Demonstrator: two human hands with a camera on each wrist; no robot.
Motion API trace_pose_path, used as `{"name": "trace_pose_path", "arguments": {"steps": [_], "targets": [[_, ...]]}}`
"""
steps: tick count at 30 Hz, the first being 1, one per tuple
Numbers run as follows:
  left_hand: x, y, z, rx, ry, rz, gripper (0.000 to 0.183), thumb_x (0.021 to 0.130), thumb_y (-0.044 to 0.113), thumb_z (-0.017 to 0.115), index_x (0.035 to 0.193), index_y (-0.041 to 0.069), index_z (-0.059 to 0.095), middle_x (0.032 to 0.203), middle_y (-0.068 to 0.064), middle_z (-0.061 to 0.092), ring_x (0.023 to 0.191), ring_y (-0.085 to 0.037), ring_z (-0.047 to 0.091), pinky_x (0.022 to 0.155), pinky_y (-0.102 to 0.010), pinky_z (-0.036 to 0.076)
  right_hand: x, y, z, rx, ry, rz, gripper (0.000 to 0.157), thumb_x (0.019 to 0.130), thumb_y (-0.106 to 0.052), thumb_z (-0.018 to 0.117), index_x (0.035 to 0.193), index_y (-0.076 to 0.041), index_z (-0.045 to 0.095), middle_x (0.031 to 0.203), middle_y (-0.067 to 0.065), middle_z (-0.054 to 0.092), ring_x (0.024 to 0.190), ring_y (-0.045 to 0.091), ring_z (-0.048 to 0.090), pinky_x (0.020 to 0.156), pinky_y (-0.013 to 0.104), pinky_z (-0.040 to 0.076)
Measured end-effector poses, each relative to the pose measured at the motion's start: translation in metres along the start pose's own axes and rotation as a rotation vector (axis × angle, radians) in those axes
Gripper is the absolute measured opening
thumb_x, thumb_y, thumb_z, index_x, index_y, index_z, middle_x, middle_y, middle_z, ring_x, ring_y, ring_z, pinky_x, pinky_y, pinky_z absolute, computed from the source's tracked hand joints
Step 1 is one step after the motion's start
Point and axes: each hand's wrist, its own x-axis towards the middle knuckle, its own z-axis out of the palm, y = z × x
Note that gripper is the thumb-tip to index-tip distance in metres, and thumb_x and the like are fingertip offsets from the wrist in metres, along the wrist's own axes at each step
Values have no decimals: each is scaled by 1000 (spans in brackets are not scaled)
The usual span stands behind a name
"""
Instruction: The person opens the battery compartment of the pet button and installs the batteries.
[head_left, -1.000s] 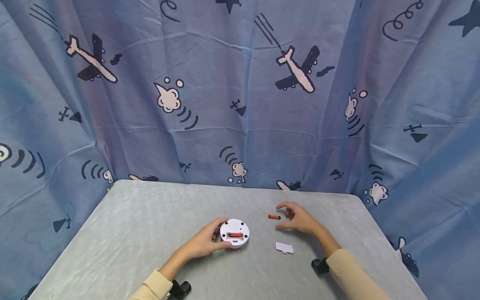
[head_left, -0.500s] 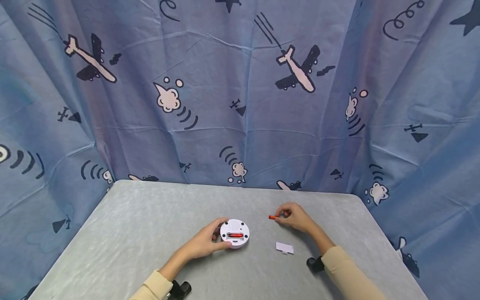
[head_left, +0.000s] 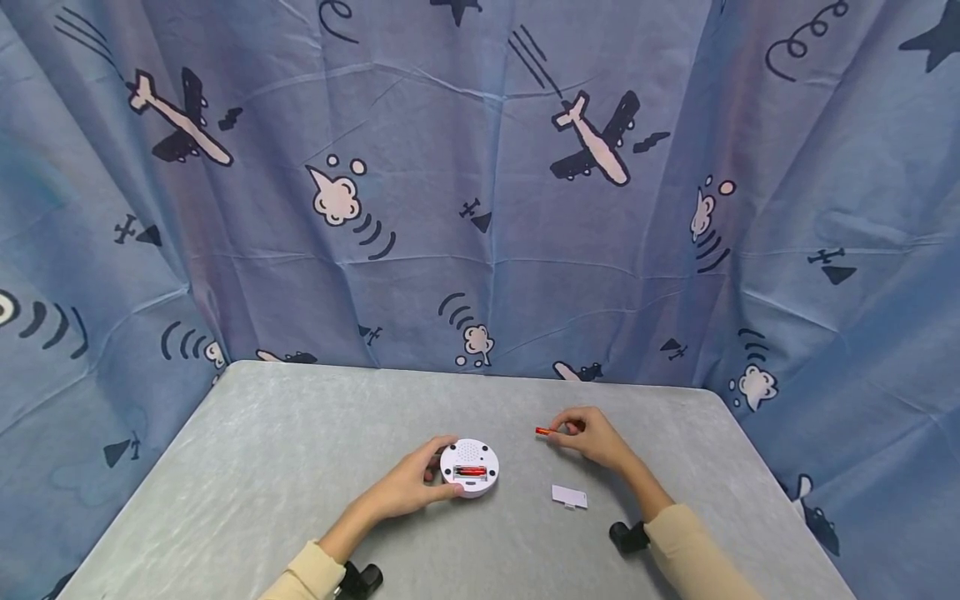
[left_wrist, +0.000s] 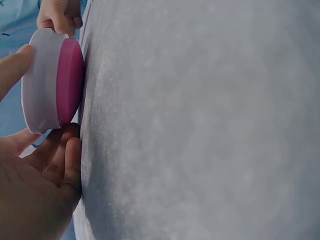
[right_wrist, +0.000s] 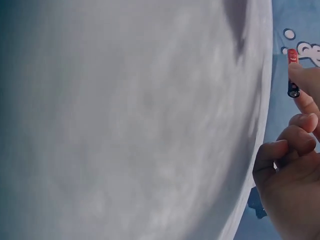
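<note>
My left hand (head_left: 408,481) grips the left side of a round white device (head_left: 469,451), thumb at the front and fingers behind. Its underside faces up, with a speaker grille, dark feet and an uncovered battery slot holding a red battery (head_left: 471,472). From the side, in the left wrist view, a pink base (left_wrist: 70,80) shows beneath the white body. My right hand (head_left: 592,437) pinches a loose red and black battery (head_left: 543,431) between thumb and forefinger. In the right wrist view this battery (right_wrist: 293,57) sticks out past the thumb, the other fingers curled below.
A white battery cover (head_left: 569,497) with a small tab lies on the grey table (head_left: 315,417), right of the device and nearer me than the right hand. Behind the table hangs a blue curtain (head_left: 420,250) with airplane prints. Each wrist wears a black camera mount.
My right hand has closed its thumb and forefinger on the loose battery and shifted it slightly left and away from me. The left hand and the device stay in place.
</note>
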Motion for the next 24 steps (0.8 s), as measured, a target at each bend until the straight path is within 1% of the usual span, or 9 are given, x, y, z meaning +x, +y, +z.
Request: {"name": "trace_pose_path", "arguments": {"steps": [5, 8, 12, 16, 20, 24], "targets": [[-1, 0, 0, -10, 1, 1, 74, 89, 21, 82, 149, 0, 43, 132, -11, 59, 112, -25, 58, 89, -42, 50, -3, -9, 9, 93, 23, -72, 7, 89, -10, 80, 94, -6, 76, 69, -1, 44, 63, 10, 38, 54, 23, 31], [-1, 1, 0, -12, 0, -1, 74, 89, 20, 82, 149, -1, 43, 132, -11, 59, 112, -25, 58, 89, -42, 49, -4, -16, 16, 138, 18, -91, 7, 90, -10, 80, 95, -6, 76, 70, 0, 44, 63, 10, 38, 53, 23, 31], [-1, 2, 0, -12, -1, -8, 74, 89, 21, 82, 149, 0, 43, 131, -11, 59, 111, -25, 58, 89, -42, 49, -6, -23, 24, 205, 3, -44, 9, 90, -9, 79, 97, -6, 75, 72, -1, 44, 65, 9, 41, 54, 22, 32], [0, 2, 0, 2, 2, -13, 74, 89, 23, 82, 149, 0, 43, 132, -12, 59, 111, -24, 57, 90, -42, 49, -8, -29, 30, 243, -6, 10, 11, 91, -11, 79, 100, -6, 74, 73, -1, 45, 67, 10, 42, 55, 22, 34], [0, 0, 0, 24, 5, -11, 74, 89, 24, 82, 148, 0, 44, 132, -11, 59, 111, -24, 57, 90, -41, 48, -9, -34, 35, 295, -5, 53, 13, 91, -11, 79, 100, -4, 74, 73, 0, 46, 65, 11, 42, 54, 21, 34], [0, -1, 0, 32, 11, -11, 74, 89, 25, 82, 148, 1, 45, 130, -11, 59, 110, -25, 58, 89, -40, 49, -9, -36, 40, 368, -9, 48, 14, 90, -7, 79, 100, 1, 72, 72, -1, 45, 61, 9, 39, 52, 21, 32]]}}
